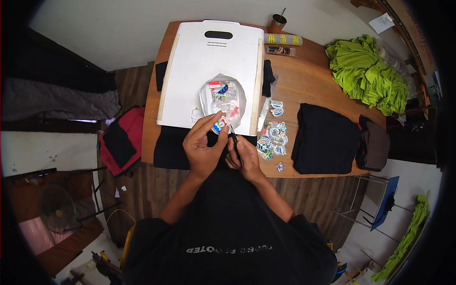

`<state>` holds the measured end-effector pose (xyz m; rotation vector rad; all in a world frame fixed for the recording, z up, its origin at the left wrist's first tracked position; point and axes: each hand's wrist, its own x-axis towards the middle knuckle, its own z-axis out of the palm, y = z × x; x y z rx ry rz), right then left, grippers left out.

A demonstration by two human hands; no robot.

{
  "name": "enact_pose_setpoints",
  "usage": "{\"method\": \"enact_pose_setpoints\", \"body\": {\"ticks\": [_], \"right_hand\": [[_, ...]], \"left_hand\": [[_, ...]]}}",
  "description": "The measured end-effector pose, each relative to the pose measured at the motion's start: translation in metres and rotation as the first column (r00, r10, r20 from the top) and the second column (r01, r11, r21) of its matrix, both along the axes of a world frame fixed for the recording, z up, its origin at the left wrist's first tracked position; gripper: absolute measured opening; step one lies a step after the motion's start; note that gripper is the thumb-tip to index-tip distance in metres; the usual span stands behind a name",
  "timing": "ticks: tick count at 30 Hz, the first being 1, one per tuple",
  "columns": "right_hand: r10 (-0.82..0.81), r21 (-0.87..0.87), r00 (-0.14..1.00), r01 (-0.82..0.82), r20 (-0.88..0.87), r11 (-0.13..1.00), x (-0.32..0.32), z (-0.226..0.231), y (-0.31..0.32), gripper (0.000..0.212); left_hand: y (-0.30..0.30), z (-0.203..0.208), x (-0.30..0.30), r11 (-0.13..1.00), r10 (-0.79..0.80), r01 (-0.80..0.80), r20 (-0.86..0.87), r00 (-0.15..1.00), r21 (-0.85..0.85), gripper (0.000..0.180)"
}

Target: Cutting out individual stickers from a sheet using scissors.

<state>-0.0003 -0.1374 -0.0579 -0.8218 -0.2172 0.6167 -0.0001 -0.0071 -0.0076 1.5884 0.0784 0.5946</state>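
Note:
Between the fingertips of my left hand (202, 151) is a small colourful printed cut-out (218, 126) with a white border, resembling a sticker. My right hand (247, 160) grips black-handled scissors (234, 138), their blades at the edge of the cut-out. Just beyond both hands sits a round white container (242, 103) with scraps and coloured bits inside. It stands on a large white panel (190, 59) with an oblong handle slot. More printed cut-outs (273, 138) lie in a loose pile on the table, right of my right hand.
Folded black cloth (323, 140) lies on the wooden table (308, 71), with a heap of lime-green fabric (368, 76) at the far right. A brown cup (277, 23) and a rolled tube (284, 40) stand behind. A clear ruler (264, 114) borders the panel. Red cloth (133, 130) hangs left.

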Motion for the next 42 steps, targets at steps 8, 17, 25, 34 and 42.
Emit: {"method": "enact_pose_setpoints", "body": {"ticks": [8, 17, 25, 34, 42], "right_hand": [[-0.001, -0.019, 1.000, 0.000, -0.004, 1.000, 0.0001, -0.0002, -0.0007, 0.034], [-0.003, -0.019, 1.000, 0.004, 0.011, 1.000, 0.0002, -0.0007, 0.0002, 0.032], [-0.037, 0.070, 0.999, 0.035, 0.028, 0.997, -0.0015, 0.0002, 0.0007, 0.032], [-0.023, 0.087, 1.000, 0.021, 0.021, 0.996, -0.0015, -0.0003, 0.0004, 0.032], [-0.013, 0.015, 1.000, 0.013, -0.006, 1.000, -0.0004, -0.0006, 0.0008, 0.032]], "left_hand": [[0.0000, 0.0002, 0.0006, 1.000, 0.004, -0.004, 0.014, 1.000, 0.030, 0.038], [0.0002, -0.0022, -0.0004, 1.000, 0.006, -0.006, 0.004, 1.000, 0.011, 0.038], [-0.0016, -0.0032, -0.0009, 0.998, -0.054, 0.052, 0.056, 0.997, 0.035, 0.038], [-0.0010, -0.0031, -0.0009, 0.998, -0.065, 0.064, 0.055, 0.996, 0.027, 0.038], [-0.0007, -0.0036, -0.0016, 0.998, -0.032, 0.031, -0.013, 0.999, -0.048, 0.039]]}}
